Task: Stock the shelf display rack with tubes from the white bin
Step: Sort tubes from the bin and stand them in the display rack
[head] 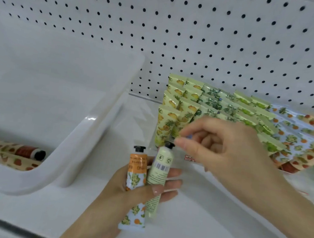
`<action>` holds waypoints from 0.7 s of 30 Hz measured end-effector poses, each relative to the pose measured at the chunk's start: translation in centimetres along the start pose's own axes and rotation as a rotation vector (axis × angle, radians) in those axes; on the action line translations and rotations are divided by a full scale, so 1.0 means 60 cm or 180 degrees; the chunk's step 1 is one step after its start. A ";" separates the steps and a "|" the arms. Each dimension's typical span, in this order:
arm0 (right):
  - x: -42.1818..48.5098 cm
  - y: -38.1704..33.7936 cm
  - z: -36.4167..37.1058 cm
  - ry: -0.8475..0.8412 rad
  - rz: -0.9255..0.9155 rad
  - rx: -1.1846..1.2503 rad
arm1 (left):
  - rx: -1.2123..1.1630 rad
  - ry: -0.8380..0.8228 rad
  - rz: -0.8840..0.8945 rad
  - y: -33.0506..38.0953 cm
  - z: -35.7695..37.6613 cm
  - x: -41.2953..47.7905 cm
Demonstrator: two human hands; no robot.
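Two tubes stand cap-up in the left hand [140, 191], side by side and touching: an orange tube [135, 177] printed with fruit on pale blue, and a green tube [158, 175] turned so its barcode faces the camera. The hand grasps both, thumb across their fronts and fingers behind, probably to keep a small supply ready while leaving the caps free to be picked off one at a time. Both are soft, flattened plastic with crimped lower ends and small black screw caps.

The right hand [224, 152] reaches in from the right, its thumb and forefinger pinched at the green tube's cap [169, 145]. Whether it already grips the cap or only touches it I cannot tell; the fingertips are blurred.

Just behind the hands stands the rack [221, 110], where tubes lean back in tight overlapping rows sorted by print: pineapple yellow at left, then green leaf, lime, and strawberry at right. The sorting suggests each tube goes to its matching row, caps down.

At left sits the bin [100, 124], smooth translucent white plastic with rounded corners. A few strawberry tubes [11, 154] lie flat in its bottom, so stocking is well along but unfinished. Everything rests on a white shelf [189, 220] backed by pegboard [182, 24] with regular black holes.
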State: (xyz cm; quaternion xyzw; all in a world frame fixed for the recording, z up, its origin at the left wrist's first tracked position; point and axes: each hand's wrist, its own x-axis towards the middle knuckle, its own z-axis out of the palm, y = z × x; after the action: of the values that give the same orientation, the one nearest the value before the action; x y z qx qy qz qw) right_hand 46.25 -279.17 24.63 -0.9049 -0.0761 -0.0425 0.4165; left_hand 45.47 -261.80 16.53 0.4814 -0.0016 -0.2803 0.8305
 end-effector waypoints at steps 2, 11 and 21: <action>-0.020 0.007 0.004 -0.0228 0.0160 -0.0193 | 0.0006 -0.0233 -0.0043 -0.007 0.011 0.001; -0.048 0.048 -0.015 -0.0405 0.0678 0.1551 | 0.0045 -0.0337 -0.0166 -0.008 0.027 0.009; -0.082 0.059 -0.034 -0.0454 0.0914 0.1767 | 0.0056 0.0451 -0.0157 -0.010 0.029 0.012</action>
State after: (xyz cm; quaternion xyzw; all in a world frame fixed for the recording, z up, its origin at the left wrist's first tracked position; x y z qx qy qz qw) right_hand 41.98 -283.49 22.61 -0.7589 0.0147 0.1027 0.6429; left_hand 45.31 -263.74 16.77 0.5073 0.0665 -0.2659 0.8170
